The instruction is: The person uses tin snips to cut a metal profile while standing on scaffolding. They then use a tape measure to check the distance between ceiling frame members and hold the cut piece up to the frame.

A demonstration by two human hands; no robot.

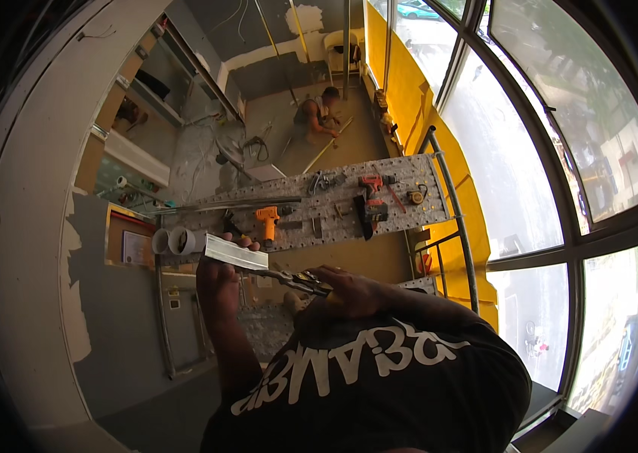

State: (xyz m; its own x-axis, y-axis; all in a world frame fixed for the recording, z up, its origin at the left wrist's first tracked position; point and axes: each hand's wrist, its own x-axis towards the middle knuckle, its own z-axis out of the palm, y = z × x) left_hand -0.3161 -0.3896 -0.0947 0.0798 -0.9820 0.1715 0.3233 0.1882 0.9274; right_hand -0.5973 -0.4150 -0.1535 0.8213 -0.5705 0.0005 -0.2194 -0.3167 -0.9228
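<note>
In front of my chest, my left hand [221, 278] is closed around a short piece of silvery metal channel [236, 253], its fingertips showing over the far edge. My right hand [351, 291] grips the handles of a pair of tin snips [296, 280]. The jaws of the snips meet the channel's right end; whether they bite into it is too small to tell. Just beyond lies an orange drill [266, 220] on the perforated scaffold platform [349, 170].
On the platform lie a red cordless drill [374, 199], a round tape measure [416, 197] and long metal profiles [228, 204]. White buckets [183, 241] stand at its left end. A metal guardrail [459, 219] rises at the right, before large windows. Another person [311, 119] crouches on the floor below.
</note>
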